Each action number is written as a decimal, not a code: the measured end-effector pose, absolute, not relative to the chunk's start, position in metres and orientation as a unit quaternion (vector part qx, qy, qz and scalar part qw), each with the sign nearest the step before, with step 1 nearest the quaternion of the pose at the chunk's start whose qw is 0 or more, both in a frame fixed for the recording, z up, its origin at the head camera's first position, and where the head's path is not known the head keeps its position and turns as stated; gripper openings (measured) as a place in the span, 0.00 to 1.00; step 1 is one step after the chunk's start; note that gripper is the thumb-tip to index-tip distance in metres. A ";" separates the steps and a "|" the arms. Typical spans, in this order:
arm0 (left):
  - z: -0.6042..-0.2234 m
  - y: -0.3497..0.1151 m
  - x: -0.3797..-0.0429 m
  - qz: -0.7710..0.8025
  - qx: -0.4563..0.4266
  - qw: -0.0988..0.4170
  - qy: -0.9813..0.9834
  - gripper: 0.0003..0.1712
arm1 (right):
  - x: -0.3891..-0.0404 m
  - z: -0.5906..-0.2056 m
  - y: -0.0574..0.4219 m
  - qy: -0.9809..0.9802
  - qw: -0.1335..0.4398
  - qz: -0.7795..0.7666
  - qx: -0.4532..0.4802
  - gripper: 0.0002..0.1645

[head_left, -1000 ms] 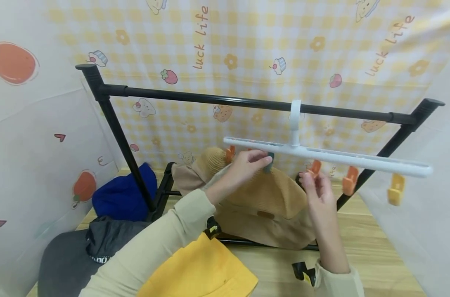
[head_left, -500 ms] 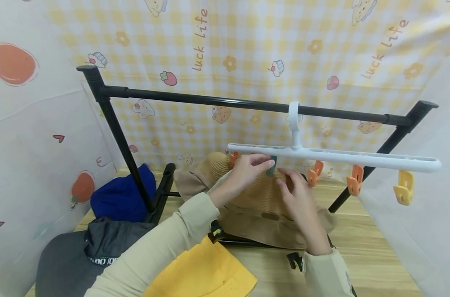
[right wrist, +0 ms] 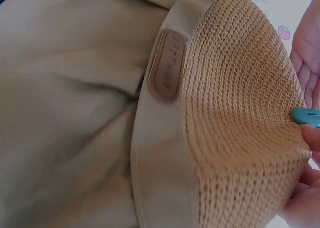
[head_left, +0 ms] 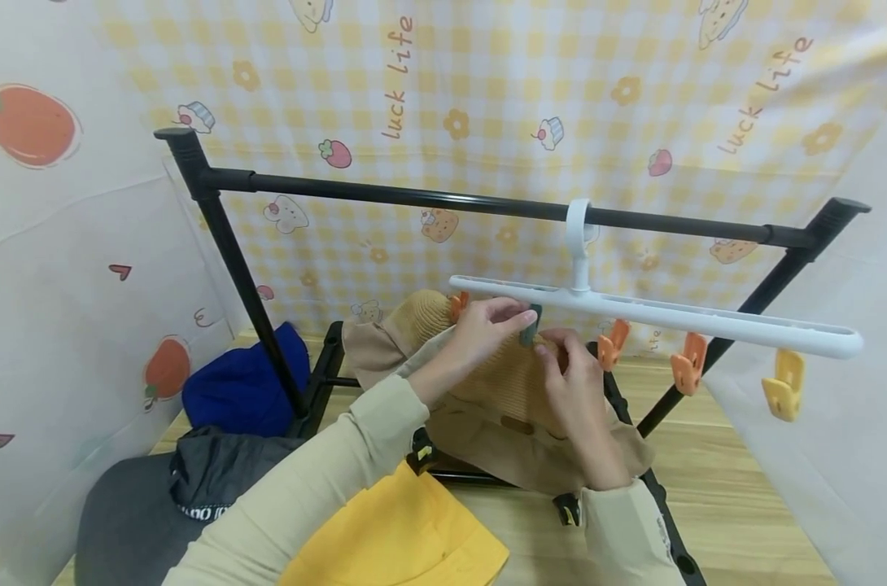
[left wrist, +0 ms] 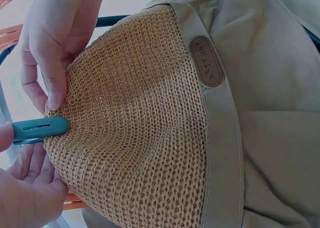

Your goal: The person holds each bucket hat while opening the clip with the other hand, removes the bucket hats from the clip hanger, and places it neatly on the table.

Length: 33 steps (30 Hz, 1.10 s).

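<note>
A tan sun hat [head_left: 513, 378] with a knitted crown [left wrist: 130, 112], fabric brim and brown leather label [left wrist: 207, 61] hangs below a white clip hanger [head_left: 670, 313]. My left hand [head_left: 491, 325] pinches the teal clip [left wrist: 42, 129], whose tip lies over the edge of the crown. Just right of that clip, my right hand [head_left: 578, 395] pinches the knit between thumb and fingers. An orange clip [head_left: 458, 306] stands at the hat's left side, partly hidden by my left hand. Two more orange clips [head_left: 688, 364] and a yellow clip [head_left: 784, 385] dangle from the hanger's right half.
The hanger hooks over the crossbar [head_left: 385, 194] of a black rack. A blue cloth item [head_left: 246, 382], a dark grey cap [head_left: 224, 468] and a yellow cloth item [head_left: 407, 529] lie on the wood-patterned surface [head_left: 736, 488] at left and front.
My right hand has moved left from an orange clip to the crown beside the teal clip and now pinches the knit. My left hand stays at the teal clip. The hanger has swayed slightly.
</note>
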State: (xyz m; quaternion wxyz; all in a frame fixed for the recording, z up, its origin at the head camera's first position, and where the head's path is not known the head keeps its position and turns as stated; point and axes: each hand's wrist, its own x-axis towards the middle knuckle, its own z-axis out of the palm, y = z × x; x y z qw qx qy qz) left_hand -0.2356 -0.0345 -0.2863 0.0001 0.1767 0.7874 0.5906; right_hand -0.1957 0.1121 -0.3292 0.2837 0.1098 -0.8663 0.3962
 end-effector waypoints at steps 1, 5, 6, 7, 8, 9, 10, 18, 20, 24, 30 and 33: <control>-0.287 -0.034 -0.236 0.590 0.176 0.000 0.788 0.19 | -0.196 -0.329 0.112 -0.864 0.291 0.397 0.109 0.10; -0.287 -0.033 -0.236 0.585 0.174 -0.006 0.792 0.20 | -0.197 -0.330 0.111 -0.852 0.319 0.399 0.112 0.06; -0.287 -0.032 -0.236 0.585 0.175 -0.008 0.792 0.20 | -0.197 -0.330 0.111 -0.850 0.324 0.401 0.112 0.06; -0.287 -0.032 -0.236 0.584 0.176 -0.011 0.792 0.19 | -0.197 -0.330 0.111 -0.848 0.326 0.402 0.112 0.06; -0.287 -0.032 -0.235 0.582 0.177 -0.014 0.793 0.19 | -0.197 -0.330 0.111 -0.846 0.328 0.405 0.111 0.06; -0.287 -0.031 -0.235 0.580 0.178 -0.017 0.795 0.19 | -0.197 -0.330 0.111 -0.845 0.329 0.408 0.109 0.06; -0.287 -0.031 -0.235 0.578 0.178 -0.021 0.796 0.19 | -0.197 -0.330 0.111 -0.844 0.329 0.410 0.108 0.06; -0.289 -0.028 -0.236 0.564 0.153 -0.069 0.809 0.16 | -0.196 -0.330 0.109 -0.842 0.321 0.422 0.103 0.06; -0.290 -0.028 -0.237 0.567 0.146 -0.078 0.807 0.15 | -0.195 -0.330 0.108 -0.844 0.312 0.425 0.100 0.06; -0.292 -0.027 -0.238 0.576 0.143 -0.084 0.800 0.15 | -0.194 -0.329 0.106 -0.849 0.295 0.428 0.093 0.06; -0.292 -0.028 -0.239 0.579 0.145 -0.083 0.798 0.15 | -0.194 -0.328 0.105 -0.851 0.295 0.424 0.096 0.06; -0.291 -0.028 -0.240 0.579 0.144 -0.079 0.799 0.16 | -0.194 -0.328 0.105 -0.851 0.297 0.422 0.099 0.06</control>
